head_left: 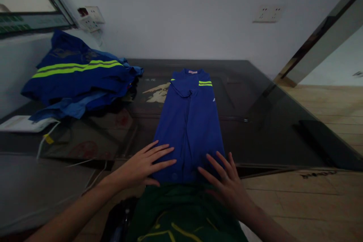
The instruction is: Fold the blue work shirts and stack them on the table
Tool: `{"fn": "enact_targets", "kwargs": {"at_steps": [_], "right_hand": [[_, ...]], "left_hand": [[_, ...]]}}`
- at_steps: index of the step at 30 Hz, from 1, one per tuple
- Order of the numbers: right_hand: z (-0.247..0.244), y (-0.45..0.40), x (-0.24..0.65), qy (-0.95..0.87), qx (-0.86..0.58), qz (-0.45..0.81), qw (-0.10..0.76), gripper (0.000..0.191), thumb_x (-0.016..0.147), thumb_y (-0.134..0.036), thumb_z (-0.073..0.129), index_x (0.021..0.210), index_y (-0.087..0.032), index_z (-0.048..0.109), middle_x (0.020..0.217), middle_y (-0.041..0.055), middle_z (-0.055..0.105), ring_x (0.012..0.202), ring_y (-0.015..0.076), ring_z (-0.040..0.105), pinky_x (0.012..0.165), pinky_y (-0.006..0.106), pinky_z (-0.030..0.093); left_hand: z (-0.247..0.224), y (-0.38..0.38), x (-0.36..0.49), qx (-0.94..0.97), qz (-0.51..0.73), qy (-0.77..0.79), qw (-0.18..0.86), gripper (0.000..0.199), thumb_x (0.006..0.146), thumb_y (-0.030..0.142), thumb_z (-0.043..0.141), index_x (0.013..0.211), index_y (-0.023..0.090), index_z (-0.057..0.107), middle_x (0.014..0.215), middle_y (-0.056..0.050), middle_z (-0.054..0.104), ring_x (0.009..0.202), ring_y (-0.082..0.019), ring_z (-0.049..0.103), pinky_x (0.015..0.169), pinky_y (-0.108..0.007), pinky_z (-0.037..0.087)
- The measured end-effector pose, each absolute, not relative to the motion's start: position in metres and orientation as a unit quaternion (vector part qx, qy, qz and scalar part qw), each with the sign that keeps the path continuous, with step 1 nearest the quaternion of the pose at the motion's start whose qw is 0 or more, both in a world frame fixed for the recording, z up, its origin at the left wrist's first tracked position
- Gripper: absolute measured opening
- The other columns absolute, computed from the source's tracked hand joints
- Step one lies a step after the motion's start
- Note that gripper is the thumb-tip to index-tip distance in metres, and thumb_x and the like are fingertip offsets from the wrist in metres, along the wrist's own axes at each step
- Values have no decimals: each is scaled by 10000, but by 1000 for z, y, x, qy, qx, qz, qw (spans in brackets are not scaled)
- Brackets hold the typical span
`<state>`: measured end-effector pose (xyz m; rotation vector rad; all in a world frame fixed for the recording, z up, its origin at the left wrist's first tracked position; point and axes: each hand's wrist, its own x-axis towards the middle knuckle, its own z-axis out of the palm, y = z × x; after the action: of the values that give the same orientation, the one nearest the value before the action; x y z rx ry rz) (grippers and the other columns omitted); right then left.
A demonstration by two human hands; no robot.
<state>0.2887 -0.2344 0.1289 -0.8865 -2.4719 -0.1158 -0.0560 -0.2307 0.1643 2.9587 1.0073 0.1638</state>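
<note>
blue cloth, folded long and narrow: a jacket (195, 121) with yellow-green stripes lies on a dark, glossy worktop (263, 132), collar towards the wall (184, 19), lower end reaching past the near edge, close to the wearer's green shirt (181, 211). the left hand (151, 160) is laid on its lower left side, fingers spread, grasping nothing. the right hand (222, 174) is over its lower right side, fingers likewise spread and loose; how firmly either presses, one cannot tell. to the left sits a rumpled heap of blue clothes (82, 72), beside a white object (28, 123).

the overhanging end could pull the jacket down if both hands lifted away, the smooth surface giving little grip. uneven pushing could skew the middle opening, and a tug below could undo the fold near the collar.
</note>
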Motion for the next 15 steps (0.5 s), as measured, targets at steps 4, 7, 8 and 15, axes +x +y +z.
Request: {"fn": "enact_targets", "kwargs": {"at_steps": [4,7,8,15], "right_hand": [[102,-247,275,-827,-430,-50,358,716,778,-117,584,1433,-325,385,1477,92,357,1377,365,288,1077,672,276],[79,-255,281,-756,-475,-47,448,689,796,-166,590,1427,-328,365,1345,115,432,1254,348,413,996,631,392],[71,-258,284,-732,-493,-43,468,680,801,-191,603,1425,-316,363,1288,128,454,1198,339,451,949,600,438],[54,-272,267,-627,-533,204,530,607,879,-225,512,1446,-232,297,1207,144,554,1026,234,618,754,338,571]], "left_hand": [[163,-245,-40,934,68,350,-8,941,685,526,766,1474,279,317,1493,-131,398,1373,-318,365,1147,-584,201],[162,-254,-28,928,111,356,-2,819,756,537,698,1438,222,371,1463,-144,438,1360,-303,386,1143,-581,234],[163,-254,-24,925,131,356,3,744,801,516,659,1424,214,384,1454,-141,449,1356,-289,393,1143,-568,252],[173,-209,19,863,208,460,37,468,962,269,437,1426,237,384,1460,-96,442,1345,-212,419,1121,-446,371]]}}
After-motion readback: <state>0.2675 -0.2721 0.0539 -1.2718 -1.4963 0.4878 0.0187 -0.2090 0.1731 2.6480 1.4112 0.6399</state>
